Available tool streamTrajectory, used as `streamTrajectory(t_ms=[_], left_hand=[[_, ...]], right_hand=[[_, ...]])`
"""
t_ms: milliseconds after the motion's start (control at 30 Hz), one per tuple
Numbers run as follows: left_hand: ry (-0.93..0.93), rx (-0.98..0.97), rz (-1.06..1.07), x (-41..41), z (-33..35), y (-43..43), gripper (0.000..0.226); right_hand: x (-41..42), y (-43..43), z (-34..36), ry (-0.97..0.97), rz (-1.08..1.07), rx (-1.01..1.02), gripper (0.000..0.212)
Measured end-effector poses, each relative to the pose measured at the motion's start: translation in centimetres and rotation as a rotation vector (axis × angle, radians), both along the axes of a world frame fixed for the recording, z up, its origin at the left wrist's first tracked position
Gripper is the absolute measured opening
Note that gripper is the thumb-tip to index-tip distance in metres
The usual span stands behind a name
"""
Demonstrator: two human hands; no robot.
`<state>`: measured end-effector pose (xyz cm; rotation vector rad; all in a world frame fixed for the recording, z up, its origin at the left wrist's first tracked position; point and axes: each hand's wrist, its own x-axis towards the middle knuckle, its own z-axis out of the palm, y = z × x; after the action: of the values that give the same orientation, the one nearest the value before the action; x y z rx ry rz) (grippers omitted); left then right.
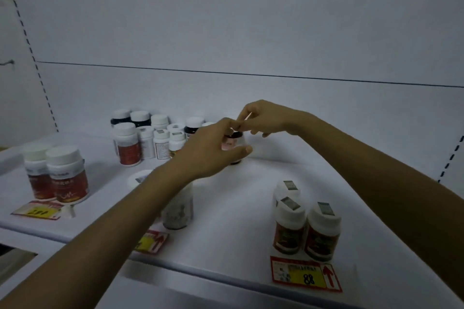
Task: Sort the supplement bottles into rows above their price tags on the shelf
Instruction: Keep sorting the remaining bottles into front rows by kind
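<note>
dark pink-labelled bottle (236,143) stands upright

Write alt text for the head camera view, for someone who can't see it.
A person's left hand grips a dark bottle with a pink label at a white shelf, the right hand pinching at its top. Unsorted bottles cluster behind; sorted bottles stand above price tags in front.

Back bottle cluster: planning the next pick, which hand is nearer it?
Left. The left hand is just beside the cluster, gripping a dark bottle; the right hand is farther right, above that bottle's cap.
</note>
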<state>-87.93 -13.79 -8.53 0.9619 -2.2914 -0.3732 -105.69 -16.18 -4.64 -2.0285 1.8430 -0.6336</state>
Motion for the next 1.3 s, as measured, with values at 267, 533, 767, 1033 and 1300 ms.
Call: streamTrajectory(t_ms=[267,533,767,1033,1300], left_hand=[[0.011,-0.025,0.036,4.0,1.1,-3.0,0.053],[0.046,0.031,0.003,4.2,0.8,-4.5,0.052],[0.044,0.024,-0.010,2.3,0.4,-3.1,0.052],[0.129,0.019,0.054,2.0,-0.7,-1.4,0.062],[0.521,0.186,-0.025,3.2,0.5,0.8,0.070]], right_hand=[[1.8,-8.9,-2.7,0.538,-0.131,0.005,0.076],[0.9,-9.8,-3.7,0.325,-0.169,-0.057,0.045],[0.5,-7.4,-3.8,0.157,-0.116,0.162,0.050],[-0.3,-2.9,-1.6,-0.301,-0.059,0.027,0.042],[1.5,1.9,4.7,-0.621,0.276,0.008,0.033]])
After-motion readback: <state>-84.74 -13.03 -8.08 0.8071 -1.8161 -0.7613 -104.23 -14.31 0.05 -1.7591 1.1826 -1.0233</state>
